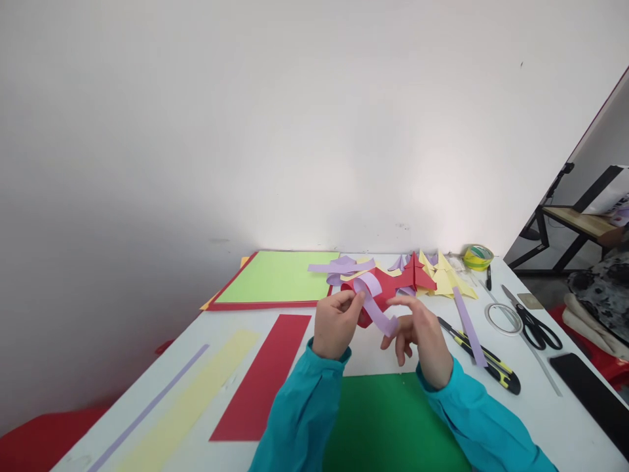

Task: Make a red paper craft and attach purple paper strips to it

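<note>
My left hand [337, 321] pinches a curled lilac paper strip [377, 311] near its looped upper part, and the strip's loose end hangs down to the right. Just right of that end is my right hand [415, 331], its fingers bent and spread apart with nothing between them. Behind the strip shows a red paper piece [386, 285]; whether it touches my left hand I cannot tell. Beyond lie folded red paper [415, 274], folded yellow paper [445, 278] and lilac paper shapes [341, 267]. Green paper [388, 419] lies below my hands.
Light green sheets [280, 276] lie at the back left, with a red paper strip [265, 373] nearer. On the right are a utility knife [501, 373], scissors [533, 324], a tape ring [504, 319], a yellow-green tape roll [477, 257] and a black phone-like slab [590, 387]. A wall stands behind.
</note>
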Demonstrator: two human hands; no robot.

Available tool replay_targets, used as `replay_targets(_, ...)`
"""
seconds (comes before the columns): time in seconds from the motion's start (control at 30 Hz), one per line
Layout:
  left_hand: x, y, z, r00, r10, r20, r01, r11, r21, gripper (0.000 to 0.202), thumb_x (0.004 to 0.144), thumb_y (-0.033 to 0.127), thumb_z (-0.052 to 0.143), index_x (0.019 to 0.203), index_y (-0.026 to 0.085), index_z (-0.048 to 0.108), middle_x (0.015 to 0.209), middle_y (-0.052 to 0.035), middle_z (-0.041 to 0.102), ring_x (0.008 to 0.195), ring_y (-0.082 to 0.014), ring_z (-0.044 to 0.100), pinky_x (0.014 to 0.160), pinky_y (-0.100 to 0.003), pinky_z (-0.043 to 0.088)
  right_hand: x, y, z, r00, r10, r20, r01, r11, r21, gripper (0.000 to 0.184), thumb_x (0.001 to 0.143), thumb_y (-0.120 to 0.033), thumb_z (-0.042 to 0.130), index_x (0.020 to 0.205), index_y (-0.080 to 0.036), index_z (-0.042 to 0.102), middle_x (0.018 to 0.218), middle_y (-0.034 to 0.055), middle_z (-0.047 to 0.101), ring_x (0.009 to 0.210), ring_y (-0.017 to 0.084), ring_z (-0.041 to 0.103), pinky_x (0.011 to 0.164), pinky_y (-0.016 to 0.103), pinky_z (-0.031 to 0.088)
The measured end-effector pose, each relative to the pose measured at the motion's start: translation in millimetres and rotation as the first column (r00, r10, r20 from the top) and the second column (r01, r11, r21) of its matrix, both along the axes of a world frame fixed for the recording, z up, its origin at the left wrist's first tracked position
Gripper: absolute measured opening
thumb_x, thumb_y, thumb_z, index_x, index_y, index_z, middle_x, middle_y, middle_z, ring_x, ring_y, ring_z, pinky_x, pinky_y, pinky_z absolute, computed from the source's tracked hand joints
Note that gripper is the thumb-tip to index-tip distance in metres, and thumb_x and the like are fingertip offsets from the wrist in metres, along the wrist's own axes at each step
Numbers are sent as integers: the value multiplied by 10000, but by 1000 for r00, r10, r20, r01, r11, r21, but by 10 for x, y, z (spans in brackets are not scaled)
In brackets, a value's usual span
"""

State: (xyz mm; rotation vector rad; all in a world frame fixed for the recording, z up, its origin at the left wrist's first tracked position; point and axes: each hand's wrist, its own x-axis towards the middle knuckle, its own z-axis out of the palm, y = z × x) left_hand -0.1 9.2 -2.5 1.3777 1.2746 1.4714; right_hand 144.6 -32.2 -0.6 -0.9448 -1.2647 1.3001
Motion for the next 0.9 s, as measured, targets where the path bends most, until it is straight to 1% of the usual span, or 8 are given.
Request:
replay_targets(0.07,-3,15,12,985,-73,153,87,992,-88,273,676,326,630,462,170,565,379,6,536,374,-126,504,419,-245,430,45,-13,32,996,-60,-69,64,997,49,573,856,-639,238,1076,-173,490,528,1,624,320,105,470,362,223,287)
replay_targets(0.2,19,29,38,880,-141,453,257,944,-206,274,623,328,693,473,128,580,404,-6,538,366,-109,486,376,-232,403,88,1,49,955,-235,-182,248,967,53,538,869,-609,265,992,-167,546,443,-21,556,307,94,405,356,222,293)
replay_targets(0.27,37,28,45,832,-115,542,268,940,-213,280,614,330,715,488,122,576,420,1,535,381,-101,487,382,-225,400,93,25,40,936,-287,-202,298,954,26,516,866,-603,289,924,-169,563,411,-25,526,301,95,383,338,219,274)
replay_targets(0.37,70,15,58,794,-52,606,212,957,-196,279,620,352,725,540,123,587,441,13,547,420,-102,519,436,-233,443,97,61,21,918,-327,-223,337,941,10,488,864,-593,321,870,-170,565,397,-27,509,302,89,371,332,213,262)
replay_targets(0.53,163,-45,121,665,56,744,124,975,-183,262,567,305,781,619,116,606,535,-20,647,560,-149,638,624,-294,545,88,84,-12,916,-330,-227,340,941,5,428,864,-554,379,833,-169,563,397,-31,502,307,80,375,336,206,258)
replay_targets(0.63,216,-75,155,593,89,800,133,970,-206,246,560,260,793,625,122,599,586,-32,685,634,-164,673,712,-307,556,72,82,-32,929,-311,-198,319,948,8,406,867,-533,392,820,-169,567,398,-32,503,311,82,379,335,205,260)
replay_targets(0.73,245,-93,167,578,96,810,178,954,-240,211,602,241,776,645,118,610,634,-50,707,681,-172,687,748,-304,556,63,99,-60,947,-282,-154,284,959,-9,389,860,-526,414,836,-169,568,407,-38,505,313,81,376,336,204,254)
replay_targets(0.9,265,-108,149,565,93,820,211,944,-252,141,665,211,733,671,114,630,660,-55,712,686,-169,689,677,-265,564,58,189,-117,975,-224,-3,224,974,-38,357,766,-496,577,915,-176,522,436,-56,535,311,80,383,344,202,258)
